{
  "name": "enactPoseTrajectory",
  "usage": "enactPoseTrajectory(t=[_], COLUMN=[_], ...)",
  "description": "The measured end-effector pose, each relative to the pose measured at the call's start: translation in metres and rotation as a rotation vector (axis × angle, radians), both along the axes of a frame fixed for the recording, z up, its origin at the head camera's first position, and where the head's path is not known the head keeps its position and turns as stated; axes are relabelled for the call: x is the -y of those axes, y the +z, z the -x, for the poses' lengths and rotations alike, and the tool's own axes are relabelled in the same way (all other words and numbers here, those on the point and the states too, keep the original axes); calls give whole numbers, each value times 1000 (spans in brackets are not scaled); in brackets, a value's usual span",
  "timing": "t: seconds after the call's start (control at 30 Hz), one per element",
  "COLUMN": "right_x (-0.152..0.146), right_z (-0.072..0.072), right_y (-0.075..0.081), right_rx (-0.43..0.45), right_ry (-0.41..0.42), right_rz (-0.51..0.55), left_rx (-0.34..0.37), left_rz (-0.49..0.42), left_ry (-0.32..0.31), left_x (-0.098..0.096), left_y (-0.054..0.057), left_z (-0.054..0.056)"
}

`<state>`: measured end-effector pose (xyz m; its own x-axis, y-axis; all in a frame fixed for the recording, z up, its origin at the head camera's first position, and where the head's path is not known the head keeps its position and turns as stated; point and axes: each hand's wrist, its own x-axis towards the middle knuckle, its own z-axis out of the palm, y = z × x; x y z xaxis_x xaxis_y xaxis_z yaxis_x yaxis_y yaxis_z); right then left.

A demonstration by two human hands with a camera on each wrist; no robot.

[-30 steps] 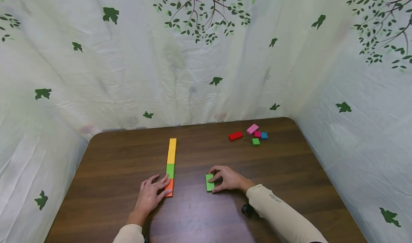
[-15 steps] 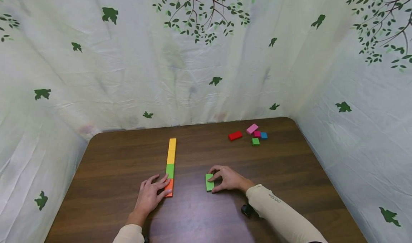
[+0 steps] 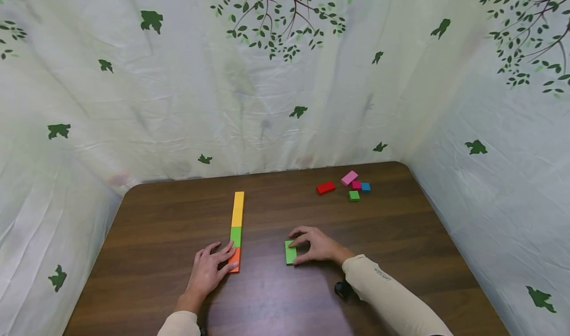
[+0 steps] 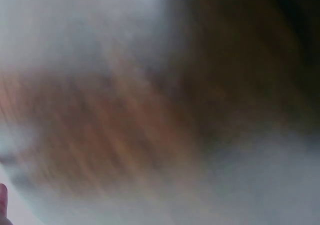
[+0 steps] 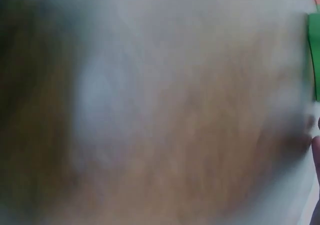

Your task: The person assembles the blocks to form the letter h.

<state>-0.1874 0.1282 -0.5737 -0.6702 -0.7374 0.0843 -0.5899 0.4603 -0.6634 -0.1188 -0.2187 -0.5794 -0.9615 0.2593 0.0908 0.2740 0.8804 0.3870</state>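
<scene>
A straight row of flat blocks lies left of the middle of the table in the head view: a yellow stretch (image 3: 238,209) at the far end, a light green block (image 3: 236,234), then an orange block (image 3: 236,258) nearest me. My left hand (image 3: 206,271) rests its fingertips and thumb on the orange block, partly covering it. Apart from the row, to its right, a separate green block (image 3: 290,256) lies flat. My right hand (image 3: 317,245) stands over it, thumb at the near end, fingers spread towards the far end. Both wrist views are mostly blurred.
At the table's back right lie a red block (image 3: 325,188), a pink block (image 3: 349,178), a magenta block (image 3: 356,185), a blue block (image 3: 365,188) and a small green block (image 3: 354,196). Pale leaf-print curtains (image 3: 267,128) stand behind the brown table (image 3: 178,217).
My right hand's fingers have lifted slightly and spread away from the thumb at the separate green block. The left hand and the blocks have not visibly moved.
</scene>
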Motion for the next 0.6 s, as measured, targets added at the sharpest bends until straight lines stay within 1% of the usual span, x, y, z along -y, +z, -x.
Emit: enactPoseTrajectory(t=[0.13,0.23,0.33,0.47,0.6], right_x=[-11,-22,-33,-45,-53], right_z=[9,18,32,52,65], right_y=[2,3,2,-1,-5], right_rx=[-25,-43,-81,-102,-79], right_ry=[-73,-170,-302,-505,-715], right_rz=[35,58,92,139,176], left_rx=[-7,-11,-19,-51,-62], left_rz=[5,4,0,-8,-19], left_ry=[0,-5,-10,-10,-14], left_x=[1,1,1,0,0], left_y=[0,0,1,1,1], left_z=[0,0,0,0,-1])
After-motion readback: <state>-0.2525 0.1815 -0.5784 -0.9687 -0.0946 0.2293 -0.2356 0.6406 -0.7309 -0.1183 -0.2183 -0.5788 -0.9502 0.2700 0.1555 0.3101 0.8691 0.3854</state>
